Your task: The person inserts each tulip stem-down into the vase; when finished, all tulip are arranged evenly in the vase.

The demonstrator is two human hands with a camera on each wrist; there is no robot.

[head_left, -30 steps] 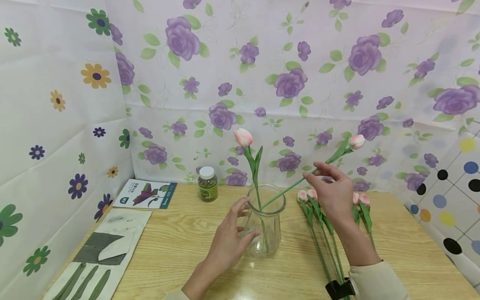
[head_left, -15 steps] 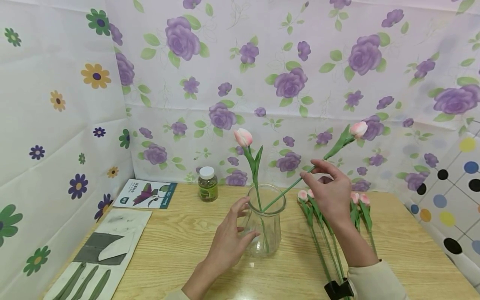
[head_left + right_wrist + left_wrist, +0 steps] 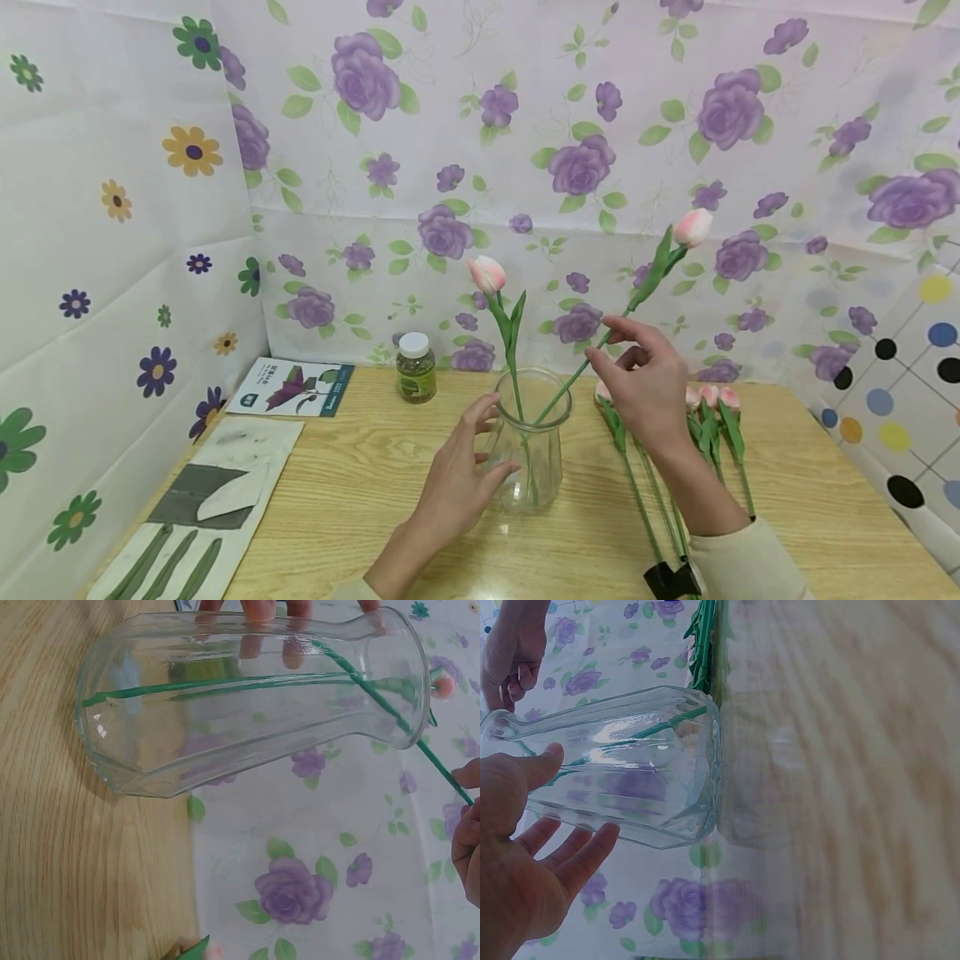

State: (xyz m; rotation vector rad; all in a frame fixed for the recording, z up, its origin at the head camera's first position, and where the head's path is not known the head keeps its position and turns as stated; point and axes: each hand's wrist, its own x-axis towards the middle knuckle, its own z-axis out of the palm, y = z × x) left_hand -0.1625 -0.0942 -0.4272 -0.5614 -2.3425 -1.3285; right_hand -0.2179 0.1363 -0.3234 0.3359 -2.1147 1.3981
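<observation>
Tulip [image 3: 651, 277] between my right thumb and fingertips slants above the table [image 3: 360, 517], its long axis running from inside the glass vase [image 3: 551, 467] up toward the table's right edge; the pink-and-white bloom points up and to the right, and the bare stem end points down and to the left. My right hand [image 3: 648, 383] pinches the stem just below the leaves, above and to the right of the vase's rim. That stem passes through the mouth, and in the right wrist view its end lies inside the upper part of the glass. My left hand [image 3: 457, 475] holds the vase from the side nearer the table's left edge, thumb and bent fingers spread round the glass. The vase stands upright, and in it a second tulip [image 3: 510, 333] reaches to the bottom, nearly upright, its bloom tipped slightly leftward. Toward the table's right edge lie loose tulips [image 3: 727, 425], blooms toward the far edge, stems running nearward, partly hidden by my right forearm. Near the far edge, left of the vase, stands a white-capped jar [image 3: 416, 379]; a printed card [image 3: 292, 387] lies at the far left corner, and a pale packet [image 3: 202, 500] along the left edge.
</observation>
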